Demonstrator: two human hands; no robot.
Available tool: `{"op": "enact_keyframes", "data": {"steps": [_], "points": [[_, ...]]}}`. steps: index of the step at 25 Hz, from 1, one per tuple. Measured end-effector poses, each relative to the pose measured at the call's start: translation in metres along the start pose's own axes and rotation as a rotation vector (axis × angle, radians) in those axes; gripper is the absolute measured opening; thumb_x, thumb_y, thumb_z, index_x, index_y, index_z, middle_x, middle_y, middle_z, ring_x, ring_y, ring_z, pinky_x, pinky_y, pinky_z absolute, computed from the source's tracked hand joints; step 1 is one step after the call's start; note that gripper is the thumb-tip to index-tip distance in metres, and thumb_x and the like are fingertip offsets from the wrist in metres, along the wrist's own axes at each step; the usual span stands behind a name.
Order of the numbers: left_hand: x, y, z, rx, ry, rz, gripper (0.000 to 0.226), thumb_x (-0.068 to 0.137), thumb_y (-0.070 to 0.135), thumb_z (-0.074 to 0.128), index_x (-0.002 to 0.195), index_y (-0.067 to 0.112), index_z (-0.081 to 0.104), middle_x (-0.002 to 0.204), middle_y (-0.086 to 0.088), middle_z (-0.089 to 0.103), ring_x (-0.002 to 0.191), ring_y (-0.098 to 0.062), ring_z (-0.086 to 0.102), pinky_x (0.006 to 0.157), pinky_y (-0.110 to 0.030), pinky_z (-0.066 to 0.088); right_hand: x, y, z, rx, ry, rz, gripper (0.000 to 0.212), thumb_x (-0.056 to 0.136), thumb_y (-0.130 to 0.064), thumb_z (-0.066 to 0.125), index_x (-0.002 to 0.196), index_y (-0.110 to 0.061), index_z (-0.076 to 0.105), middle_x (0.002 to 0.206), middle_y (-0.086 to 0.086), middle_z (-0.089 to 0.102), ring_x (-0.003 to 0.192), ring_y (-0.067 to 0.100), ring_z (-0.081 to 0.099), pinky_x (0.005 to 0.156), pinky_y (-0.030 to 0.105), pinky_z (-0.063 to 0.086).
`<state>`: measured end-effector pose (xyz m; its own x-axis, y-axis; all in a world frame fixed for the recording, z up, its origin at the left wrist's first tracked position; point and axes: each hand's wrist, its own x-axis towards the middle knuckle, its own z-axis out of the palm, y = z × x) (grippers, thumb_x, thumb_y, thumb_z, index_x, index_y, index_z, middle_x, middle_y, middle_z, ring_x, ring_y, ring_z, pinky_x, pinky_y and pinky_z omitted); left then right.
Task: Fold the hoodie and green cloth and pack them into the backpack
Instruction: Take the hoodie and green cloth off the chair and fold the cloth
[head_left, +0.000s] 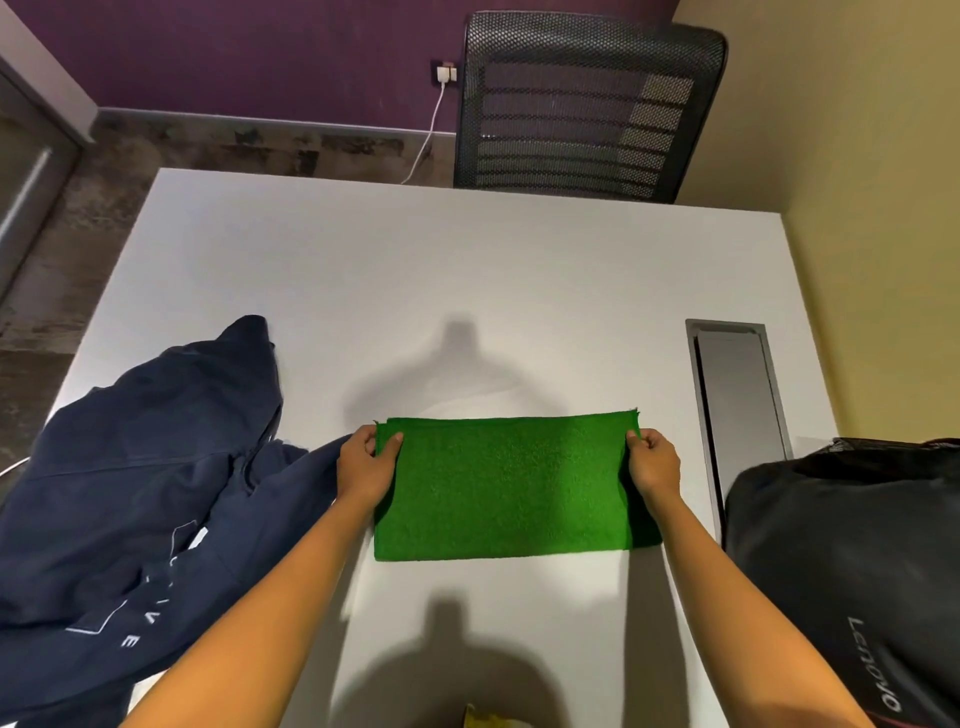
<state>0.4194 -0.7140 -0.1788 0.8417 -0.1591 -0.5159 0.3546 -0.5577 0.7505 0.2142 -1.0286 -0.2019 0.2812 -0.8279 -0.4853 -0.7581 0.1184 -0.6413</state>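
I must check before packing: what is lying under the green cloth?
The green cloth lies flat on the white table; each hand pinches a far corner. Anything beneath it is covered.

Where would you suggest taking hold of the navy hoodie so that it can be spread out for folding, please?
Probably at the hood end: the navy hoodie lies crumpled left of the green cloth, its hood peaking toward the table's far side. Come from above with both hands and pinch the shoulders just below the hood, so that the body hangs straight.

Bare white table (467, 270) beyond the green cloth (511, 488), hoodie (156, 467) crowding left, backpack (852, 571) blocking right
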Motion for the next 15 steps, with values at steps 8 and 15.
{"op": "enact_keyframes", "data": {"steps": [8, 15], "points": [[0.0055, -0.0013, 0.0008, -0.056, 0.032, -0.063, 0.031, 0.091, 0.005, 0.069, 0.119, 0.004, 0.054, 0.114, -0.017, 0.068, 0.089, -0.017, 0.064, 0.071, -0.018, 0.046, -0.0041, -0.0042, -0.0013, -0.074, 0.026, -0.003, 0.024, 0.101, -0.020, 0.038, 0.089, -0.005, 0.053, 0.088, 0.009, 0.057, 0.085, 0.028, 0.051, 0.072, 0.034, 0.034], [0.0062, 0.0005, 0.0053, -0.170, 0.071, -0.118, 0.021, 0.090, 0.007, 0.071, 0.109, 0.007, 0.063, 0.098, -0.010, 0.072, 0.079, -0.016, 0.067, 0.069, -0.022, 0.051, 0.0000, -0.0058, -0.0047, -0.121, 0.015, 0.004, 0.024, 0.103, -0.018, 0.035, 0.088, -0.006, 0.049, 0.092, 0.013, 0.055, 0.086, 0.028, 0.049, 0.073, 0.035, 0.034]]}}
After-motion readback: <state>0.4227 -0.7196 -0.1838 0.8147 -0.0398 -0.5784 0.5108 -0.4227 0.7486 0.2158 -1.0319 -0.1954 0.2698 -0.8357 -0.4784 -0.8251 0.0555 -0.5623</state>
